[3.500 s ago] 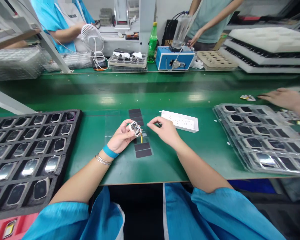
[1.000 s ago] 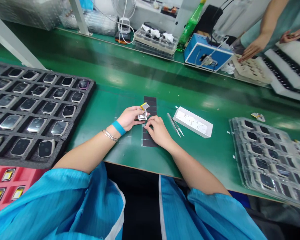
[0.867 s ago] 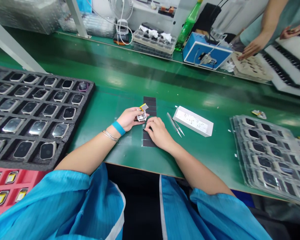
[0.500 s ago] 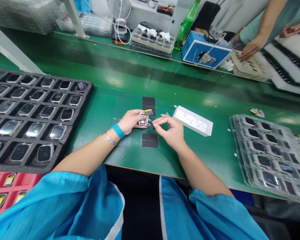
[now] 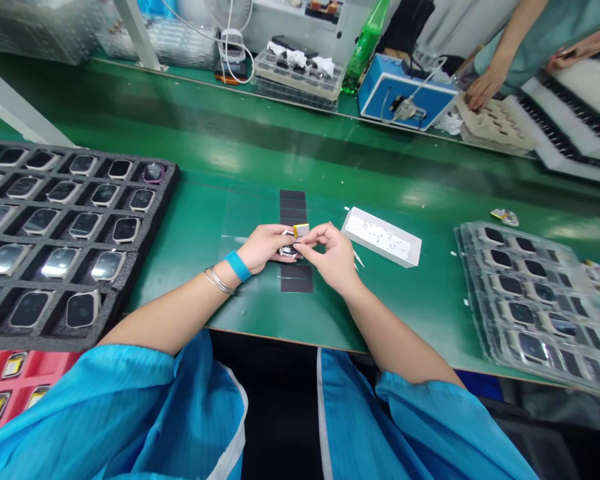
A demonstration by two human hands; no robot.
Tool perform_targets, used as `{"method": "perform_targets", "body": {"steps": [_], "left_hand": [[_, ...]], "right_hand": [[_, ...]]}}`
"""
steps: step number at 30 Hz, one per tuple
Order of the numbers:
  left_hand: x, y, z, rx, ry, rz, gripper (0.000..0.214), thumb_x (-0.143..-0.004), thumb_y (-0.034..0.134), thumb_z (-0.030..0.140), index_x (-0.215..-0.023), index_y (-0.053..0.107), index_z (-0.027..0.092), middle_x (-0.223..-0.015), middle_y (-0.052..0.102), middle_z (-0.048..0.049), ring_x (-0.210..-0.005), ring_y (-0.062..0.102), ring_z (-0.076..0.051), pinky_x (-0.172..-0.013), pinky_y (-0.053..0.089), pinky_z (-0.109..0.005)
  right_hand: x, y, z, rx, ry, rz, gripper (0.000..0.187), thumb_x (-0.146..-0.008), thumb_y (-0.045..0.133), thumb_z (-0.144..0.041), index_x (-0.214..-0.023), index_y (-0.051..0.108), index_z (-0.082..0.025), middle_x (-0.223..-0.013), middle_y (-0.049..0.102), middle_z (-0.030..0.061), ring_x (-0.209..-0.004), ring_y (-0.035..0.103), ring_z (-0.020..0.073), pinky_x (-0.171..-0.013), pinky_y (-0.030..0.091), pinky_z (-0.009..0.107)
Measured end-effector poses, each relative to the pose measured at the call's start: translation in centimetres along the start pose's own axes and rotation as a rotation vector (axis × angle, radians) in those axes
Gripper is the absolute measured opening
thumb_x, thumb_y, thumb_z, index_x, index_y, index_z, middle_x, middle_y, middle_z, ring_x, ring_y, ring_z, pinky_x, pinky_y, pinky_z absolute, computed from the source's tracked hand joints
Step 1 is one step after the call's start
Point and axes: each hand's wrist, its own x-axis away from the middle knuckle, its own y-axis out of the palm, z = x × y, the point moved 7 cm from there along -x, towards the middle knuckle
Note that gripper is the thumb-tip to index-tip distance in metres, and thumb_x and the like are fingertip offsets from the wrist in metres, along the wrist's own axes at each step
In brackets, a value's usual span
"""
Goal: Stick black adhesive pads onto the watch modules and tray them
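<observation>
Head view, the only one. Both hands meet at bench centre, directly ahead of the body.

Left hand [image 5: 264, 245]: curled closed round a small watch module [image 5: 289, 251], gripped from its left side, fingertips on its edges. Right hand [image 5: 333, 255]: narrow pinch, thumb and forefinger closed on the module's right side, just below a small yellow-edged part [image 5: 301, 230] that stands up from it. Whether the pinch holds anything separate: cannot tell.

Key relation: module lies between the two hands, touching both, held just above a strip of dark pads [image 5: 293, 241]. The strip's long axis runs away from the body; the hands cover its middle. Both hands equally near the module.

Counts: modules in hand, 1. Dark pads visible, about 3 beyond the hands and 2 nearer. White tray [image 5: 383, 237], 1, just right of the right hand. Black foam tray [image 5: 168, 193] of watch cases, 1, well left. Stack of clear blister trays [image 5: 485, 313], well right. A co-worker's hand [image 5: 483, 88] rests across the belt.
</observation>
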Motion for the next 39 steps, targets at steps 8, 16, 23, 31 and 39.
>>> {"method": "perform_targets", "body": {"steps": [8,16,23,31,39], "left_hand": [[-0.1,0.0,0.0,0.035,0.008,-0.001,0.008,-0.073,0.07,0.009,-0.081,0.07,0.011,-0.07,0.067,-0.0048,-0.059,0.063,-0.011,-0.059,0.059,-0.025],[0.2,-0.3,0.1,0.085,0.048,0.014,0.013,-0.072,0.071,0.011,-0.085,0.069,0.012,-0.073,0.068,-0.0036,-0.061,0.065,-0.011,-0.056,0.058,-0.022],[0.2,0.1,0.2,0.051,0.051,-0.072,0.022,-0.071,0.071,0.014,-0.093,0.068,0.013,-0.073,0.069,-0.0042,-0.063,0.07,-0.017,-0.059,0.058,-0.028],[0.3,1.2,0.1,0.091,0.051,-0.215,0.043,-0.062,0.07,0.002,-0.102,0.065,0.014,-0.086,0.072,-0.005,-0.075,0.071,-0.016,-0.073,0.057,-0.026],[-0.1,0.8,-0.3,0.035,0.025,-0.098,0.024,-0.068,0.07,0.005,-0.09,0.065,0.012,-0.075,0.07,-0.0039,-0.062,0.07,-0.014,-0.06,0.057,-0.022]], "right_hand": [[0.2,0.3,-0.3,0.169,-0.045,-0.016,0.013,-0.077,0.069,-0.027,-0.079,0.058,-0.02,-0.079,0.069,0.001,-0.071,0.066,0.0161,-0.07,0.054,0.031],[0.8,0.4,-2.6,0.531,-0.272,0.08,0.011,-0.081,0.068,-0.024,-0.09,0.063,-0.023,-0.099,0.064,0.0081,-0.101,0.058,0.0272,-0.095,0.046,0.048],[-0.8,-0.7,0.9,0.192,-0.062,0.017,0.024,-0.089,0.06,-0.043,-0.099,0.063,-0.022,-0.099,0.066,0.0049,-0.091,0.062,0.0194,-0.087,0.05,0.036],[-0.6,-1.6,-0.8,0.276,-0.169,0.137,0.013,-0.089,0.063,-0.031,-0.08,0.065,-0.021,-0.087,0.068,0.0024,-0.085,0.063,0.0185,-0.083,0.049,0.035],[-0.4,-1.0,-1.1,0.354,-0.218,0.139,0.011,-0.088,0.064,-0.029,-0.08,0.067,-0.023,-0.085,0.071,0.0021,-0.083,0.065,0.02,-0.087,0.047,0.039]]}}
